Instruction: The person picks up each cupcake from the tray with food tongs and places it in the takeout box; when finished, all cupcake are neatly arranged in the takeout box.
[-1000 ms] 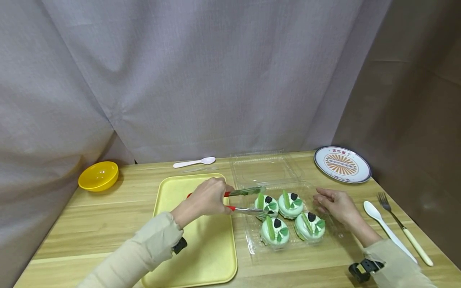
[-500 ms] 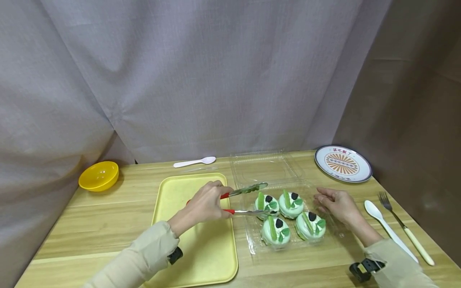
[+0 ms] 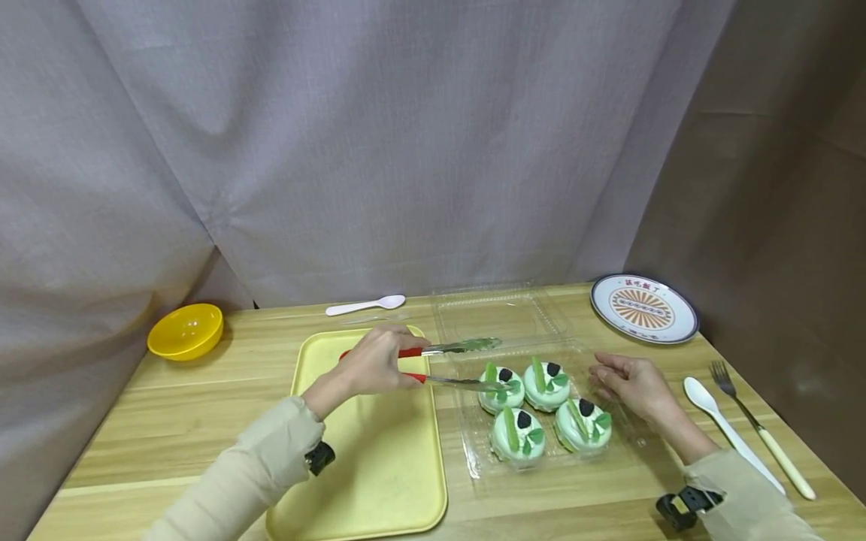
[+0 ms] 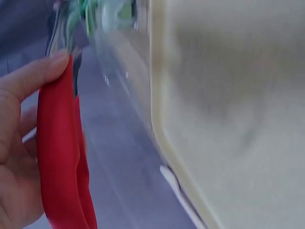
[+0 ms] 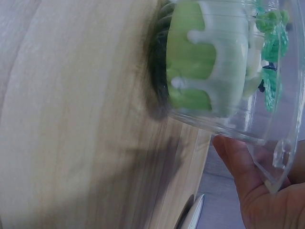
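Observation:
My left hand [image 3: 375,362] holds a pair of tongs [image 3: 460,383] by the red handles, thumb on one handle in the left wrist view. The metal arms are spread apart; the nearer one overlaps the back-left cupcake [image 3: 490,403], the farther one reaches over the container's back edge. Several pale green cupcakes, topped with dark berries and green leaves, sit in a clear plastic container [image 3: 473,462] whose lid [image 3: 501,319] lies folded back. At the container's right side, my right hand [image 3: 636,387] grips the rim, a fingertip below the flange in the right wrist view.
A yellow tray [image 3: 386,473] lies beneath the left hand. Behind it are a pale spoon [image 3: 358,306] and a thin clear utensil [image 3: 375,319]. An orange bowl [image 3: 183,334] stands far left; a patterned plate [image 3: 643,309], white spoon [image 3: 734,436] and fork [image 3: 761,428] lie right.
My left hand has shifted left and slightly back with the tongs, whose arms now lie more level over the container. My right hand stays in place, and the cupcakes have not moved.

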`<state>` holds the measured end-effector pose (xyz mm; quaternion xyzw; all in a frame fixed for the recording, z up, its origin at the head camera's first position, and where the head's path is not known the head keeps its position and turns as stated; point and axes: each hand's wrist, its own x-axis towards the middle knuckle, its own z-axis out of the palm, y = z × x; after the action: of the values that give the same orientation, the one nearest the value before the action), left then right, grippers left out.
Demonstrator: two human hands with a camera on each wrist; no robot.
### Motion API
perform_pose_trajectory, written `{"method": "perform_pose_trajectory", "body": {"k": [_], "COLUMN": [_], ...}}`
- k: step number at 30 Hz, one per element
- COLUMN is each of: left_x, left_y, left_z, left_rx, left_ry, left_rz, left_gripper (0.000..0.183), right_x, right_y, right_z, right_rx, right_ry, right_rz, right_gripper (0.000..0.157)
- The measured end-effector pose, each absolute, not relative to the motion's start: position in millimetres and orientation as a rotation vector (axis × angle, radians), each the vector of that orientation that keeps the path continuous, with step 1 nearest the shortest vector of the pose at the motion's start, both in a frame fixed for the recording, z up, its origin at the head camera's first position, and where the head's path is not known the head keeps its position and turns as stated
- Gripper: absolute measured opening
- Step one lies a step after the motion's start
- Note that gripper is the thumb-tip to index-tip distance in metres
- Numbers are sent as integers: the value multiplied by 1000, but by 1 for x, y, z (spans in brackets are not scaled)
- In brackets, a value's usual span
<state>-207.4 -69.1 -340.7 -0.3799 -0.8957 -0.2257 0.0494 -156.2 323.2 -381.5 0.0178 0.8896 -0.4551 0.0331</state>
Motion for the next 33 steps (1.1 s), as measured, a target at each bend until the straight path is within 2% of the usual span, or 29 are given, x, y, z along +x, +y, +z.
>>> {"method": "perform_pose_trajectory", "body": {"k": [8, 18, 33], "left_x": [-227, -239, -230], "left_y": [-76, -56, -45], "left_z": [-329, -306, -311], "left_rx": [-1371, -1560, -1490], "left_ry": [-2708, -2726, -2715], "left_rz": [-500, -230, -169], "left_gripper": [49, 47, 38], "right_x": [-156, -155, -157], "right_y": [324, 324, 325], "right_z": [-380, -380, -381], "right_rx": [54, 61, 67], "right_ry": [2731, 2734, 2747], "right_rz": [-1386, -1385, -1371], "right_gripper": [43, 43, 44]}}
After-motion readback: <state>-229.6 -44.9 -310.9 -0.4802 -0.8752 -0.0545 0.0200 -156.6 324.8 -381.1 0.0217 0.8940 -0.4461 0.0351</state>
